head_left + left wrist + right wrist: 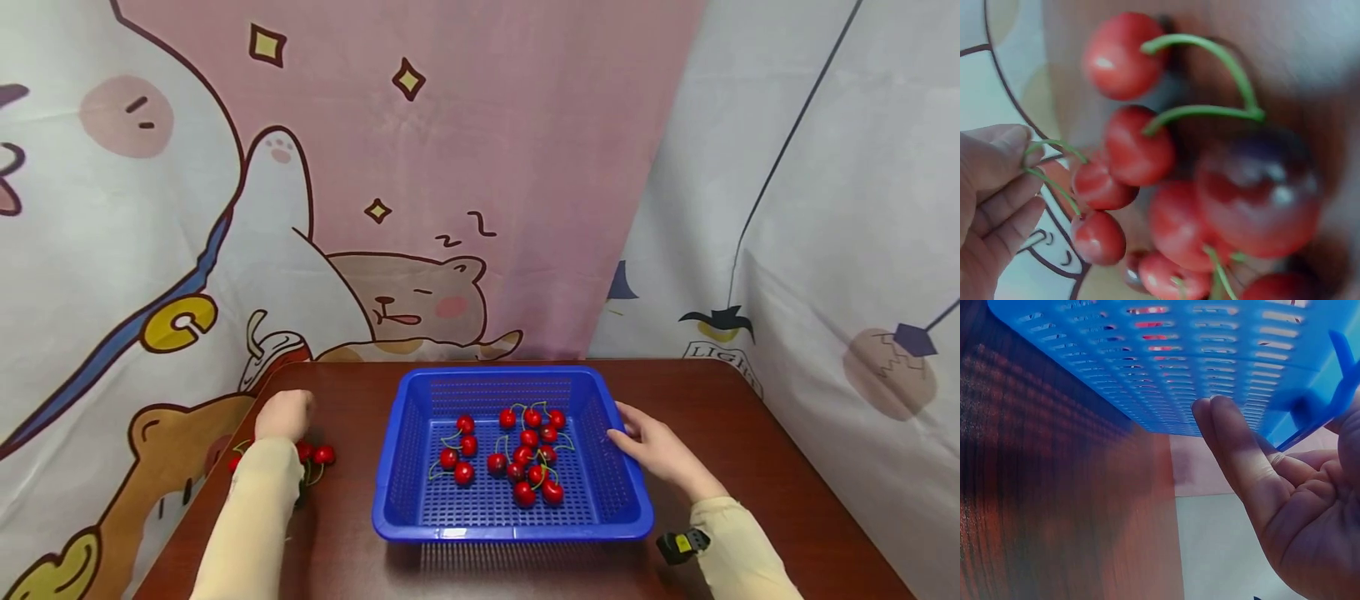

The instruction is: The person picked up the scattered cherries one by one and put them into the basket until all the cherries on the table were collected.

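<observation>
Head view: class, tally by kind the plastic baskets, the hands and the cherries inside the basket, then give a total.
Blue plastic basket: 1
Hands (left hand, right hand): 2
Cherries in the basket: 16
Total: 19

The person wears long, plain sleeves [255,504] in pale cream; beside the right cuff [712,518] sits a small black device [669,548] with a yellow patch [683,543].

Right grip [1291,515] on blue basket [1244,337]
</observation>
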Motion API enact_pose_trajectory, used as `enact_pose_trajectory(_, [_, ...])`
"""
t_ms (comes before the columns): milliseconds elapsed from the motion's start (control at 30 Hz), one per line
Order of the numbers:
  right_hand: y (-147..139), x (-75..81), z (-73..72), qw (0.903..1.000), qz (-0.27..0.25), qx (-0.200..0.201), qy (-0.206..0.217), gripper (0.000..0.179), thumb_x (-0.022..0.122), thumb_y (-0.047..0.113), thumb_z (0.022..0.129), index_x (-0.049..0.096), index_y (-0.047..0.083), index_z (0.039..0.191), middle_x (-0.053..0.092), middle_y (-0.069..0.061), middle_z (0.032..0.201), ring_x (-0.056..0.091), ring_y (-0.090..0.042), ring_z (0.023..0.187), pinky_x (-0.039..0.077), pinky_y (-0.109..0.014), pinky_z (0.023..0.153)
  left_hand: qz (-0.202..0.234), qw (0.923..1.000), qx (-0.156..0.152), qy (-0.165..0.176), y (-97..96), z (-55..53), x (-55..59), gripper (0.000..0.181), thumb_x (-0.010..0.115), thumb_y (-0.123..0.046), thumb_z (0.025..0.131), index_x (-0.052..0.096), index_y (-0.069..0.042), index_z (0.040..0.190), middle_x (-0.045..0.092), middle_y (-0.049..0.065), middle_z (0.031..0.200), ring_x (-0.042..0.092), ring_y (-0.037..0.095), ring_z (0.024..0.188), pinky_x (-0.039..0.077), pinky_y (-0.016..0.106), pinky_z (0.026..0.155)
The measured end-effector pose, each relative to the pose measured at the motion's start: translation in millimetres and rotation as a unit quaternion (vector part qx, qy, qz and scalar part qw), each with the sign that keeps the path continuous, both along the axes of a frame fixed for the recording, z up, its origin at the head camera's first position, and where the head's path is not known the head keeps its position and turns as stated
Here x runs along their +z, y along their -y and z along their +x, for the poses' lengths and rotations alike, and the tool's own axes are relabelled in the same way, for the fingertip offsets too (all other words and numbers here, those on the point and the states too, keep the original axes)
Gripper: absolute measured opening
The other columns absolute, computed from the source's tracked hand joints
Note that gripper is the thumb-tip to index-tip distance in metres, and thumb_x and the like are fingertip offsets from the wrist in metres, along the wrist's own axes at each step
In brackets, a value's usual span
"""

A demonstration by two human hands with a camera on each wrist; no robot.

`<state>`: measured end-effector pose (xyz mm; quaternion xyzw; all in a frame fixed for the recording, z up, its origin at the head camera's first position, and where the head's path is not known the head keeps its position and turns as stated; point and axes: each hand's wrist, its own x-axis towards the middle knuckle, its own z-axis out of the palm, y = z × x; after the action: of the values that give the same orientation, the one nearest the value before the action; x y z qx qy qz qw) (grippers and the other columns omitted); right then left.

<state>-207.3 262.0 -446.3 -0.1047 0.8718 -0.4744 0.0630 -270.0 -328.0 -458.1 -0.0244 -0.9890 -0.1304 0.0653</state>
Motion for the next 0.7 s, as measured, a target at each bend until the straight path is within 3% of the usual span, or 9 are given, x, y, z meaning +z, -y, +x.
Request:
enact_pose_trajectory(100, [0, 0.7, 0.2, 1.0, 0.002, -0.001, 0.002, 0.066, 0.062, 0.021, 0.099, 0.03, -0.008, 0.149, 0.06, -0.03, 0.124, 0.07, -0.029, 0.092, 0.06, -0.041, 0.075, 0.038, 0.9984, 0.005, -0.042, -5.5, -1.6, 6.5, 0.008, 0.064, 0.003, 0.087, 0.072, -0.001, 0.088, 0.068, 0.016, 0.084, 0.063, 0.035, 0.075, 0.054, 0.053, 0.067])
enact_pose_trajectory(233, [0, 0.8, 0.0, 1.0, -0.003, 0.0, 0.003, 0.065, 0.062, 0.02, 0.099, 0.031, -0.008, 0.148, 0.061, -0.03, 0.122, 0.07, -0.028, 0.09, 0.06, -0.041, 0.074, 0.081, 0.9905, -0.003, -0.111, -17.7, -4.0, 18.0, 0.005, 0.068, -0.001, 0.089, 0.072, 0.001, 0.089, 0.07, 0.018, 0.087, 0.065, 0.037, 0.079, 0.053, 0.054, 0.071])
enact_pose_trajectory(467, [1, 0.3, -0.6, 0.9998, -0.015, 0.007, 0.008, 0.064, 0.061, 0.018, 0.099, 0.03, -0.008, 0.149, 0.062, -0.029, 0.12, 0.071, -0.027, 0.086, 0.06, -0.039, 0.07, 0.149, 0.9781, -0.004, -0.145, -51.6, -3.6, 59.1, 0.007, 0.069, -0.007, 0.092, 0.073, -0.001, 0.091, 0.071, 0.014, 0.084, 0.065, 0.03, 0.075, 0.053, 0.048, 0.069])
enact_pose_trajectory(700, [0, -0.1, 0.1, 0.9998, -0.016, 0.01, 0.003, 0.065, 0.061, 0.017, 0.1, 0.028, -0.009, 0.149, 0.062, -0.03, 0.119, 0.071, -0.028, 0.086, 0.06, -0.039, 0.07, 0.155, 0.9628, -0.068, -0.21, -104.6, -1.8, 97.8, 0.004, 0.073, -0.006, 0.089, 0.075, -0.002, 0.089, 0.072, 0.013, 0.085, 0.065, 0.029, 0.076, 0.053, 0.044, 0.069])
